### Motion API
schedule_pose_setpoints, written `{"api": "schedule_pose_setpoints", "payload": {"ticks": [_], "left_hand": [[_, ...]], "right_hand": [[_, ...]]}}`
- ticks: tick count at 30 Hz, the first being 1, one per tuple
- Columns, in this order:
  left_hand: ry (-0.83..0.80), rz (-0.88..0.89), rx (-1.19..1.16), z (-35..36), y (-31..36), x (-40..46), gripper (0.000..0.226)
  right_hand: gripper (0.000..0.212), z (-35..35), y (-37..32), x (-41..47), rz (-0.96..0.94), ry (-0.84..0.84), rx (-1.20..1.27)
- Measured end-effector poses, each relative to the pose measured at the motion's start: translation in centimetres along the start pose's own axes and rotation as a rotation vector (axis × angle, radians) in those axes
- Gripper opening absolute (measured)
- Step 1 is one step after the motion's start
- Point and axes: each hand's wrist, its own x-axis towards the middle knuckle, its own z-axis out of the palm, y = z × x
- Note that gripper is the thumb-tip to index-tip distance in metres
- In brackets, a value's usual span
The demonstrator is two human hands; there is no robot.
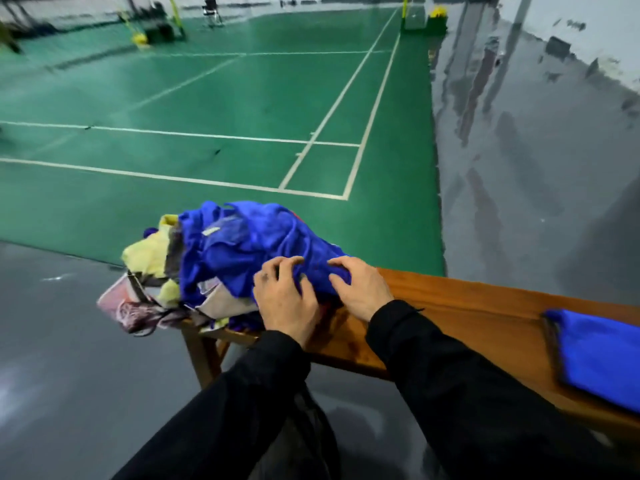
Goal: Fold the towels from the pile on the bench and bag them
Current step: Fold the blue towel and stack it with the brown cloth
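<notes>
1. Head view, lower left of centre: the towel pile (221,258), blue over yellow, sits on the table's (450,306) left end.
2. My left hand (284,303) and right hand (360,289) rest on the blue towel (263,237), fingers curled into the cloth; I judge I'm picking one out, and must next lift it clear.
3. Lower right: a folded blue towel (602,355) lies on the wood.
4. Beyond, a green court (207,98) and a grey floor (536,168).

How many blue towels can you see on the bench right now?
2 that I can tell apart: a crumpled blue towel on top of the pile under both hands, and a folded blue towel lying flat at the bench's right end. The pile may hide more.
</notes>
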Motion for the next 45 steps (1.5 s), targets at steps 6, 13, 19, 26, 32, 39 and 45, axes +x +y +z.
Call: {"api": "schedule_pose_setpoints", "payload": {"ticks": [6, 13, 19, 26, 32, 39, 45], "left_hand": [[-0.112, -0.178, 0.184, -4.5, -4.2, 5.1, 0.048], [0.035, 0.018, 0.25, -4.7, -3.8, 6.2, 0.012], [-0.136, -0.111, 0.329, -4.5, -2.5, 7.1, 0.032], [0.058, 0.091, 0.067, -4.7, -1.0, 5.8, 0.014], [-0.085, -0.226, 0.083, -5.1, 0.5, 8.4, 0.032], [-0.266, -0.259, 0.232, -4.1, -2.2, 6.1, 0.032], [0.043, 0.015, 0.093, -4.8, -1.9, 6.0, 0.017]], "right_hand": [[0.047, 3.4, -4.5, 3.1, 0.009, -0.043, 0.059], [0.043, 2.5, -4.6, 2.3, -0.055, 0.041, 0.037], [0.037, -0.5, -4.8, 1.6, -0.084, 0.125, 0.031], [0.032, -1.6, -4.8, 0.2, -0.135, 0.151, 0.053], [0.031, -4.2, -5.2, 0.1, -0.124, 0.22, 0.097], [0.029, -4.0, -4.0, -1.5, -0.095, 0.11, 0.071], [0.028, -3.6, -4.4, -1.7, -0.088, 0.07, 0.062]]}}
